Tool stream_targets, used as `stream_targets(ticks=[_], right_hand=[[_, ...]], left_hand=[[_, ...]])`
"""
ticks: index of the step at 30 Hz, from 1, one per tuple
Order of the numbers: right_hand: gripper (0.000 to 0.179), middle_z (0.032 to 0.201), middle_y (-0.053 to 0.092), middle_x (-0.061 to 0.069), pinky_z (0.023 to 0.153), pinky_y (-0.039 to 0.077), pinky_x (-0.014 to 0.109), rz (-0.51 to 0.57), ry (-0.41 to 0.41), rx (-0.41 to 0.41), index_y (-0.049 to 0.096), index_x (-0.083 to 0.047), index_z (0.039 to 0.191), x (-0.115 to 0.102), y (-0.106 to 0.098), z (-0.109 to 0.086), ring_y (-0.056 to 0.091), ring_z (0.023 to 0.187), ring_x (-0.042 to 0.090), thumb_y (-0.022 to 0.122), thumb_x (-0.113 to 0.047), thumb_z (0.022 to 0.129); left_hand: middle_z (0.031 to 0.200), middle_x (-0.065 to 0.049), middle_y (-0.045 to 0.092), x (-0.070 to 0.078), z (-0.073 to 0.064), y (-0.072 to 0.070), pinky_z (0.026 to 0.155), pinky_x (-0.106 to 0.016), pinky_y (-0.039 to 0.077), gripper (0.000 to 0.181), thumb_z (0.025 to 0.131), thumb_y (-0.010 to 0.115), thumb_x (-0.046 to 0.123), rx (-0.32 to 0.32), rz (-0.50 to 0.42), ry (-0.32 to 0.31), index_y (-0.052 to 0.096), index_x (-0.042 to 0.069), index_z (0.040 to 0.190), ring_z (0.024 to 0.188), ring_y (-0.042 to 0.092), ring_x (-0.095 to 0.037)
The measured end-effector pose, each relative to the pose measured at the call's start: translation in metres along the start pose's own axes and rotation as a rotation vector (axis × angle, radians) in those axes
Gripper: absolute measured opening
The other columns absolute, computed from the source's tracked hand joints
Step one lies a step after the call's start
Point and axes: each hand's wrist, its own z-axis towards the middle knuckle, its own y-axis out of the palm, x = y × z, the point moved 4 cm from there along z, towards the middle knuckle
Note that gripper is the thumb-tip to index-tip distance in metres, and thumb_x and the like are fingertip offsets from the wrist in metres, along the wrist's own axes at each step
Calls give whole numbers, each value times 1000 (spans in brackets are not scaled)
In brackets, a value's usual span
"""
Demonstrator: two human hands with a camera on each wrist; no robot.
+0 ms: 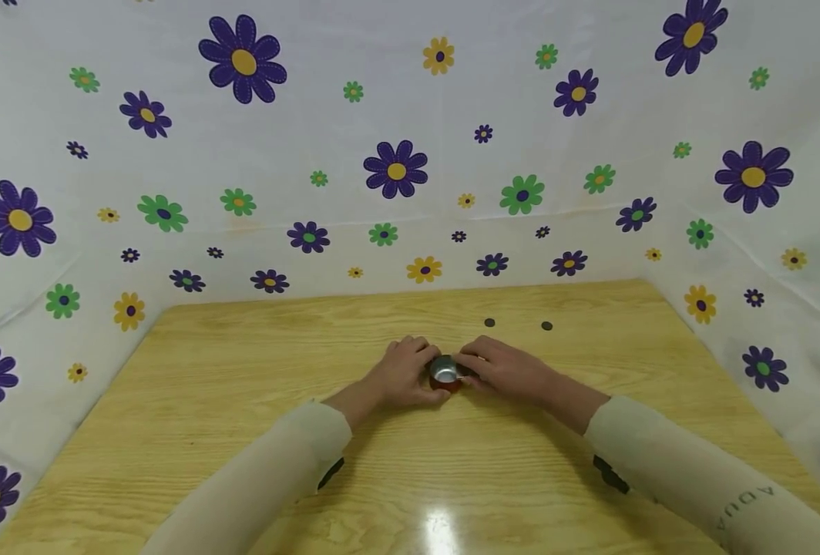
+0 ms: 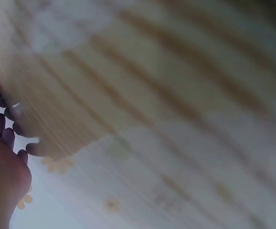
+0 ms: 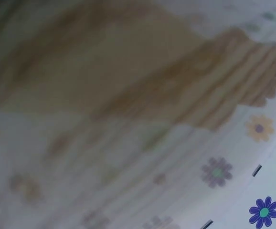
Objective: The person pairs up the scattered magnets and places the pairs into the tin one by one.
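Note:
On the table in the head view stands a small round cup (image 1: 445, 373), silvery inside and reddish on its outer wall. My left hand (image 1: 404, 373) curls round its left side, thumb at the near edge and fingers toward the back. From the right, my right hand (image 1: 502, 368) grips the cup's rim, with a dark patch showing between its fingers and thumb. That hand hides the cup's right side. The left wrist view catches only part of my left hand (image 2: 4, 162) at its left border, beside a dark edge.
Two small dark discs, one to the left (image 1: 489, 322) and one to the right (image 1: 546, 326), lie behind my right hand on the wooden table (image 1: 243, 362). A white flowered cloth (image 1: 354, 139) rises along the table's back and sides. Both wrist views are largely blurred.

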Motion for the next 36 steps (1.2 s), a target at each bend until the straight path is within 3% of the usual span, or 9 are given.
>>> stream_targets(ticks=[10,22,30,36], right_hand=[[35,123,60,10,93,52,32,81,5,16,61,0,128,-1,4,2,57,111,20,65,-16,97],[36,123,64,15,93,53,33,88,-103,142,68,3,119,-13,8,12,59,112,25,76,-8,86],[30,123,65,13,95,52,32,90,-59,129,69,0,115,-15,12,18,60,114,23,75,-9,87],[21,117,66,10,93,51,30,95,-95,140,68,-5,106,-14,11,22,61,109,21,76,-11,87]], left_hand=[[114,-3,59,0,-1,0,82,-39,40,58,85,69,56,11,14,20,63,16,126,100,52,-21],[115,-2,59,1,-5,2,85,-42,41,58,86,69,55,18,21,36,61,17,129,99,51,-21],[111,-1,59,6,-5,1,82,-38,40,60,85,71,53,13,4,31,60,19,133,96,51,-19],[111,-2,60,4,-6,-2,84,-41,41,55,85,73,52,22,-5,24,63,18,127,97,51,-20]])
